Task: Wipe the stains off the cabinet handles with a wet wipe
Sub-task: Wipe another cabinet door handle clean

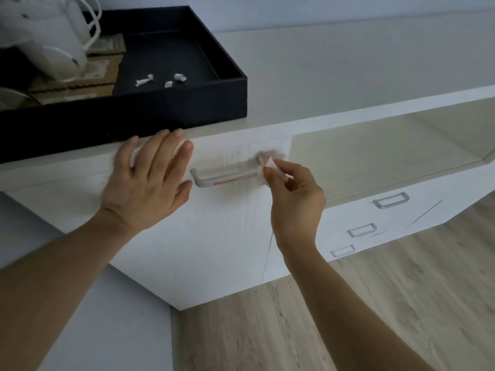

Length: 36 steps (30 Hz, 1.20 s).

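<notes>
- In the middle of the frame, a white cabinet handle (226,178) sits on the cabinet front (214,236), with an orange stain along its lower edge.
- The right hand (294,202) pinches a small white wet wipe (269,167) against the right end of the handle.
- The left hand (150,180) lies flat with straight fingers on the cabinet front, just left of the handle, holding nothing.
- At the upper left, a black tray (187,105) rests on the worktop (348,70), holding three little scrunched white bits (160,80) and a white jug (53,41).
- At the lower right, three smaller handles (361,230) show on drawers.
</notes>
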Motion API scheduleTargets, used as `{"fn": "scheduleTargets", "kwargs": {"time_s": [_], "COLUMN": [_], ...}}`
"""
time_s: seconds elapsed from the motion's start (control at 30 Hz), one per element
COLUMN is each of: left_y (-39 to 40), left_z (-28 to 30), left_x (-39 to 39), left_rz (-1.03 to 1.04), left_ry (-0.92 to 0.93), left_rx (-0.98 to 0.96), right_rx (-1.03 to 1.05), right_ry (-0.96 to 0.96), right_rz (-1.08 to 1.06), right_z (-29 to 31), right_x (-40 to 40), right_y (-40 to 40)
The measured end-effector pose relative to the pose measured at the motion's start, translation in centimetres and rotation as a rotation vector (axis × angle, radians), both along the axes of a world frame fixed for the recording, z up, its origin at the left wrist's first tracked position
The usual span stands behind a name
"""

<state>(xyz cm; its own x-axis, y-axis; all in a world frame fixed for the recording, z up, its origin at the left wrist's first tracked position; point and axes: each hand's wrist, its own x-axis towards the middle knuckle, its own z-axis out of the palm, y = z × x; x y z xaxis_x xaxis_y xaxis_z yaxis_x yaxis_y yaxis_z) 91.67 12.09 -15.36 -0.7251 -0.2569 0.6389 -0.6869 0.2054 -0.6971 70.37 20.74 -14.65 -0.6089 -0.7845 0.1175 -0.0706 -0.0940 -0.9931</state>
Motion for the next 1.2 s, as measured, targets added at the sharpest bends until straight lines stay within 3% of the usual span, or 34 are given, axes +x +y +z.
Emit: {"fn": "scheduleTargets", "kwargs": {"time_s": [0.33, 0.7, 0.9, 1.07, 1.2], "left_y": [-0.8, -1.2, -1.2, -1.1, -1.2], "left_z": [-0.8, -1.2, -1.2, -1.4, -1.5], "left_x": [-0.2, -0.2, -0.3, -0.3, -0.4], "left_rz": [0.022, 0.006, 0.006, 0.015, 0.002], "left_ry": [0.011, 0.021, 0.022, 0.024, 0.035], "left_rx": [-0.07, -0.116, -0.129, -0.131, -0.122], "right_rx": [-0.24, -0.426, -0.31, -0.203, -0.222], "right_ry": [0.165, 0.498, 0.331, 0.038, 0.044], "right_rz": [-0.098, -0.228, -0.217, -0.162, -0.062], "right_z": [-2.0, -3.1, -3.1, -2.4, -1.6], "right_x": [1.9, 2.0, 2.2, 0.7, 0.9], "right_y": [-0.1, -0.9, -0.4, -0.3, -1.0]}}
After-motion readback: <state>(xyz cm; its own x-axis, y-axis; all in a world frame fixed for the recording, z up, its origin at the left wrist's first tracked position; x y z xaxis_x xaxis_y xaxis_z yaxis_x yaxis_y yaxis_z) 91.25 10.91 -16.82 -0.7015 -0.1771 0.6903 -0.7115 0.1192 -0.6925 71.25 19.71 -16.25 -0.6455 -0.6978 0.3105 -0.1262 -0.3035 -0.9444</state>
